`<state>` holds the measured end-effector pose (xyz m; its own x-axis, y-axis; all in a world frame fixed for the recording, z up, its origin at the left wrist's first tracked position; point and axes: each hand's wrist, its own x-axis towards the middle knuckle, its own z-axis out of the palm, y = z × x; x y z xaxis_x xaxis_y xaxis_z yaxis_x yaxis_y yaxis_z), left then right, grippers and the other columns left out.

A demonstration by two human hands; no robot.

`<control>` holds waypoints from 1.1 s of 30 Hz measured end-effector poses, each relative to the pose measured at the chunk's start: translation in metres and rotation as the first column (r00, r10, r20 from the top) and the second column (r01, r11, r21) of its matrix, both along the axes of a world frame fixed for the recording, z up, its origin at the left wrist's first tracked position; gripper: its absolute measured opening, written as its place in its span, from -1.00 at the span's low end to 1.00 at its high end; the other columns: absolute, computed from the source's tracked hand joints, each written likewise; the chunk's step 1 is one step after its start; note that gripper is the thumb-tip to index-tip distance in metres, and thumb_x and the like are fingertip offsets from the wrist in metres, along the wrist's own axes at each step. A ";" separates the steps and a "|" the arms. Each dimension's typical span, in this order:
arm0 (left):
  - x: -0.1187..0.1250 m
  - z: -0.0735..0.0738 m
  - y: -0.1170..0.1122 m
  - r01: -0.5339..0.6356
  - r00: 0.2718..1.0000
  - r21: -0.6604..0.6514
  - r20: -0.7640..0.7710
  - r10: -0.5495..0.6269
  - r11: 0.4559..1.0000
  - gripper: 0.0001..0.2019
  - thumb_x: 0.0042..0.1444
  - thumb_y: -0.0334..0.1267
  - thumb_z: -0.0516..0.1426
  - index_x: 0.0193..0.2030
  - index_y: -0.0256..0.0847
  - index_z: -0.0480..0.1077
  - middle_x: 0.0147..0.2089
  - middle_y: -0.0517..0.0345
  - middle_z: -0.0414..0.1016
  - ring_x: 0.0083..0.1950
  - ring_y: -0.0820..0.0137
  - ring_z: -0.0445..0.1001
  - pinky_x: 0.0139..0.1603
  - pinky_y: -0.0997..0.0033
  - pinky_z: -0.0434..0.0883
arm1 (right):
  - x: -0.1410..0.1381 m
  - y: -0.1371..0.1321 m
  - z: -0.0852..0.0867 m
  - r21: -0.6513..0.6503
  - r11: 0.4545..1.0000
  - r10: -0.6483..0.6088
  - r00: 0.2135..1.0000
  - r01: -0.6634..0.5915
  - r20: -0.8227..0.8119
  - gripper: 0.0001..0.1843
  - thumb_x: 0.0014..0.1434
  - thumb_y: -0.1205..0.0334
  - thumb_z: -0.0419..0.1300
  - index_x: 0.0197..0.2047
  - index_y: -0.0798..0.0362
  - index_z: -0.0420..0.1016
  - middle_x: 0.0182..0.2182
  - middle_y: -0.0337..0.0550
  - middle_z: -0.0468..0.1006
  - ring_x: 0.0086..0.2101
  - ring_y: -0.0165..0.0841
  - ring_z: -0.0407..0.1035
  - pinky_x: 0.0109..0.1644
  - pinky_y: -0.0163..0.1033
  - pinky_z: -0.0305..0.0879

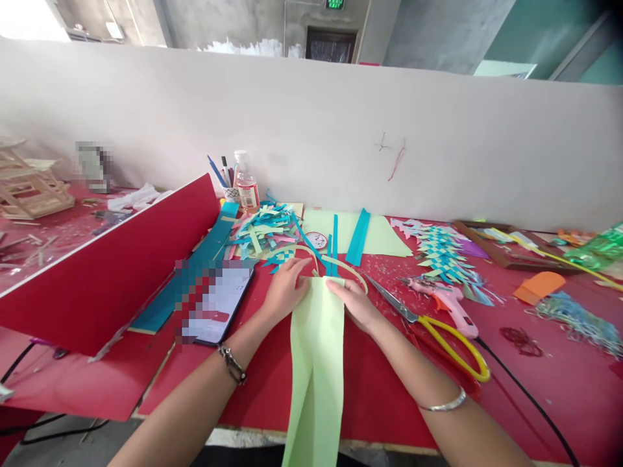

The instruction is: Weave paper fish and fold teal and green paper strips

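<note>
A long pale green sheet of paper (318, 344) hangs over the table's front edge toward me, with a lengthwise fold in its lower part. My left hand (286, 292) grips its top left corner, fingers curled toward the edge. On the other side, my right hand (355, 299) pinches the top right corner, thumb on the paper and other fingers hidden beneath. Just beyond the hands curls a narrow pale green strip (351, 267). Blue paper strips (335, 243) lie behind it. Scissors with yellow handles (452, 340) rest right of my right hand.
A phone (226, 301) lies left, beside a blue sheet (168, 299) and red divider (121, 259). Behind are a heap of cut strips (267, 227), a bottle (247, 185) and pen cup (231, 193). Rightward lie a pink glue gun (452, 301), woven paper piece (442, 253) and wooden tray (506, 256).
</note>
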<state>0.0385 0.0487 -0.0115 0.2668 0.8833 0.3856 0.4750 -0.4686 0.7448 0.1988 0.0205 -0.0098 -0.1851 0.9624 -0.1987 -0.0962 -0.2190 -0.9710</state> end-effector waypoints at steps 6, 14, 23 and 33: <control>0.005 -0.001 -0.004 0.040 0.999 -0.153 -0.006 -0.042 0.987 -0.71 0.06 -0.13 -0.05 -0.41 -0.26 0.41 -0.43 0.15 0.44 -0.38 0.41 0.37 -0.38 0.50 0.23 | -0.010 -0.003 -0.004 -0.030 0.998 -0.063 0.998 0.063 -0.007 -0.67 -0.14 -0.03 0.21 -0.43 0.07 0.48 -0.54 -0.21 0.53 -0.44 -0.32 0.41 -0.36 -0.26 0.29; 0.001 -0.004 0.003 -0.042 0.997 -0.190 0.052 0.053 0.981 -0.64 0.06 -0.05 -0.08 -0.55 -0.27 0.27 -0.56 0.23 0.31 -0.52 0.50 0.27 -0.52 0.54 0.18 | -0.012 -0.001 -0.007 0.021 0.993 -0.114 0.991 0.115 -0.074 -0.67 -0.13 -0.05 0.19 -0.41 0.04 0.48 -0.51 -0.24 0.52 -0.41 -0.30 0.41 -0.31 -0.24 0.25; 0.002 0.005 -0.009 0.018 0.967 0.124 -0.253 0.014 0.992 -0.73 0.10 -0.18 -0.07 -0.45 -0.20 0.38 -0.36 0.14 0.38 -0.22 0.35 0.27 -0.02 0.23 0.04 | -0.015 0.000 -0.009 0.099 0.990 -0.096 0.994 0.101 -0.056 -0.74 -0.10 0.00 0.18 -0.49 0.04 0.43 -0.59 -0.32 0.46 -0.51 -0.42 0.34 -0.42 -0.34 0.19; 0.004 -0.002 0.002 0.138 0.982 -0.301 0.169 -0.089 0.944 -0.62 0.03 0.01 -0.06 -0.52 -0.27 0.31 -0.59 0.28 0.18 -0.54 0.54 0.15 -0.55 0.57 0.11 | -0.016 0.000 -0.009 0.069 0.986 -0.142 0.985 0.149 -0.096 -0.68 -0.12 -0.03 0.19 -0.39 0.04 0.48 -0.49 -0.23 0.52 -0.42 -0.33 0.40 -0.35 -0.28 0.26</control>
